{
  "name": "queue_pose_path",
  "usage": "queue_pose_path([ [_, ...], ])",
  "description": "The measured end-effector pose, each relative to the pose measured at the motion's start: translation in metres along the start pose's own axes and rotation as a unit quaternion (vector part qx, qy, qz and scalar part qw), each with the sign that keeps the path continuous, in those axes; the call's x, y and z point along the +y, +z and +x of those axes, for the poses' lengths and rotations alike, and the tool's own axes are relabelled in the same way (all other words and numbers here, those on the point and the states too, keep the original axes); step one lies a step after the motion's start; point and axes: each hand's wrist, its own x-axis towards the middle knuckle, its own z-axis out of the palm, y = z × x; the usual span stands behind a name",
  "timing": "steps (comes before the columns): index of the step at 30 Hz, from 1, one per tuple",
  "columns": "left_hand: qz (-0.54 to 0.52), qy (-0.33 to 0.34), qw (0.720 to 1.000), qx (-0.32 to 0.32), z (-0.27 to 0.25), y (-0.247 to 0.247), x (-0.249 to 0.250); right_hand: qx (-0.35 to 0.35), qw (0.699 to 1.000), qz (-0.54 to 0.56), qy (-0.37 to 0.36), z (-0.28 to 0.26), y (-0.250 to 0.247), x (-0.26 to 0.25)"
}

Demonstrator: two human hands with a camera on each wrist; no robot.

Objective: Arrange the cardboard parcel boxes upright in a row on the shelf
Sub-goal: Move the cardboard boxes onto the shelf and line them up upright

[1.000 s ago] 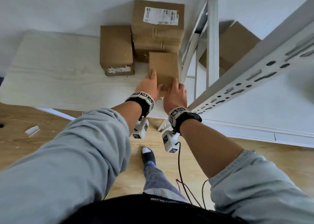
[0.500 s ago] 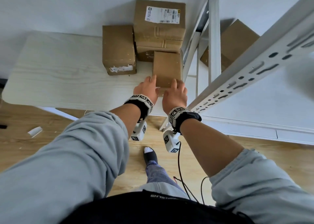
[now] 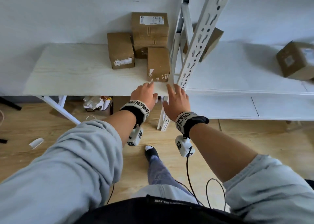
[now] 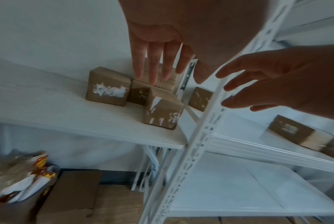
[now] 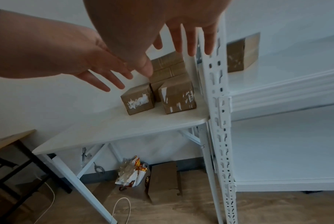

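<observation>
Three brown cardboard boxes stand on the white table (image 3: 76,74): a tall labelled box (image 3: 150,30) at the back, a small box (image 3: 120,50) to its left, and a small front box (image 3: 158,64) beside the rack post (image 3: 195,43). Two more boxes lie on the white shelf (image 3: 237,74): one (image 3: 212,38) behind the post, one (image 3: 296,60) tilted at the far right. My left hand (image 3: 145,92) and right hand (image 3: 176,96) hover with straight fingers just before the front box (image 4: 163,112), touching nothing. Both wrist views show spread fingers (image 5: 185,34).
The slotted rack post stands directly right of the front box, close to my right hand. A lower shelf (image 3: 237,106) lies beneath. Under the table are a bag of rubbish (image 5: 131,174), flat cardboard (image 5: 164,180) and a white cable. A dark table (image 5: 8,139) stands further left.
Both hands rested on the small front box; they have let go and drawn back toward the table's front edge. The box stays beside the post.
</observation>
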Motion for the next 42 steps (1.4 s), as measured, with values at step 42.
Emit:
queue_pose_path([
  [42,-0.082,0.207,0.975,0.015,0.068,0.079,0.618,0.264,0.924,0.075,0.265,-0.152,-0.210,0.585],
])
